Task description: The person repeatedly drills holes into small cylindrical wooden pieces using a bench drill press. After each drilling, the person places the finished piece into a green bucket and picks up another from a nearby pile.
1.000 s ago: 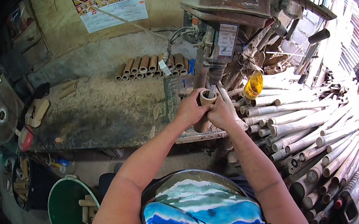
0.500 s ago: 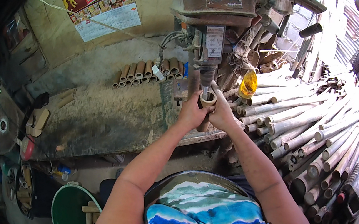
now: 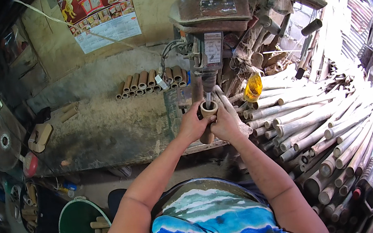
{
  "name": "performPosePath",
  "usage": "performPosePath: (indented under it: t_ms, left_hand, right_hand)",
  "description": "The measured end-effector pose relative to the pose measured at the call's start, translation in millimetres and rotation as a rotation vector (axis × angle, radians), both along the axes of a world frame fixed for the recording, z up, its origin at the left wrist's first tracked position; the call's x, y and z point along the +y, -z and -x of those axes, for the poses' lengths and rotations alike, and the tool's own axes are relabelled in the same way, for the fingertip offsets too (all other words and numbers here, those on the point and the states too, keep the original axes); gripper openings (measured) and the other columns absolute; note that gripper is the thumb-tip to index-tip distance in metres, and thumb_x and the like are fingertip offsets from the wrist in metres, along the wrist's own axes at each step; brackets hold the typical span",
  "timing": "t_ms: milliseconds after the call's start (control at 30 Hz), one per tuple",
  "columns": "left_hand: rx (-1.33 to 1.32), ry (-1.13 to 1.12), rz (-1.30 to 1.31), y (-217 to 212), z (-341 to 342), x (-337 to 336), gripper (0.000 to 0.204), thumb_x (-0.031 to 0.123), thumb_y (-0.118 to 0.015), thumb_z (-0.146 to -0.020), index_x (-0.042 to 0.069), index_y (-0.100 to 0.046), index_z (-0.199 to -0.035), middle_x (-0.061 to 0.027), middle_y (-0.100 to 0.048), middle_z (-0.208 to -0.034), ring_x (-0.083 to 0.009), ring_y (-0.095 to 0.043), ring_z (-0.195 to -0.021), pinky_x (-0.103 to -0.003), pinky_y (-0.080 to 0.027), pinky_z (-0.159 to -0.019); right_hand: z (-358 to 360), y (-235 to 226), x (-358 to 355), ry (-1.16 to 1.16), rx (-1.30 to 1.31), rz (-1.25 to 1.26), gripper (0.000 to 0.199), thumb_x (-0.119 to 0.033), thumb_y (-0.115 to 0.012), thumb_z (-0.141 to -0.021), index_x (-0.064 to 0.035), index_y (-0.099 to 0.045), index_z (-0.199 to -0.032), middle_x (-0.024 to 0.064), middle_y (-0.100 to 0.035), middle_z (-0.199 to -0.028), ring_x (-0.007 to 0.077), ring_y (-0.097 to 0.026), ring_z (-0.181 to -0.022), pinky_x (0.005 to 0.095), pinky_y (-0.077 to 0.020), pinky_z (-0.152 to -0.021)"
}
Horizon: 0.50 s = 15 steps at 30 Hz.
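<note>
Both hands, left hand (image 3: 191,126) and right hand (image 3: 226,124), have fingers clenched around an upright bamboo tube (image 3: 208,113) under a drill press (image 3: 210,27) on the bench (image 3: 103,133).

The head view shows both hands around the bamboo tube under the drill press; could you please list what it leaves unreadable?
- Drill bit tip: head view, hidden inside the bamboo tube.
- Tube's lower part: covered by the left hand and right hand.
- Whether the bit spins: cannot tell.
- Green bucket: contents small, partly behind the left arm.
- Bamboo pole pile: far ends cut off by the right rim.
</note>
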<state>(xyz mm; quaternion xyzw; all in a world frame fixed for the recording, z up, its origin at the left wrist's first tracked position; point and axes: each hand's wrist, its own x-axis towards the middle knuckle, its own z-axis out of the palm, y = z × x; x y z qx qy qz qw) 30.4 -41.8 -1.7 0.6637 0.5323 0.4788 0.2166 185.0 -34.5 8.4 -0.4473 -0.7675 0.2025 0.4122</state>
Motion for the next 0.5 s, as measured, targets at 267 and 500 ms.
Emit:
performPosePath:
  t_ms: [267,500]
  left_hand:
    - [-0.192,0.062,-0.005,2.1,12.8,-0.7,0.063,0.014,-0.082,-0.086,0.005,-0.053,-0.141,-0.0148,-0.069,-0.129,-0.0247,-0.066,-0.119,-0.037,-0.051,-0.101]
    - [-0.266,0.04,-0.02,11.5,11.1,19.0,0.056,0.008,-0.078,-0.09,0.001,-0.053,-0.14,-0.0142,-0.067,-0.131,-0.0217,-0.065,-0.119,-0.036,-0.05,-0.103]
  right_hand:
    - [18.4,0.3,6.3,0.027,0.052,0.106,0.043,-0.004,-0.065,-0.081,0.0031,-0.046,-0.12,0.031,-0.063,-0.113,0.0493,-0.061,-0.111,0.0515,-0.0491,-0.094]
    - [22.3,-13.6,9.6,0.047,0.032,0.133,0.039,-0.005,-0.063,-0.083,0.0064,-0.044,-0.116,0.0322,-0.061,-0.11,0.0493,-0.062,-0.107,0.0512,-0.0493,-0.092]
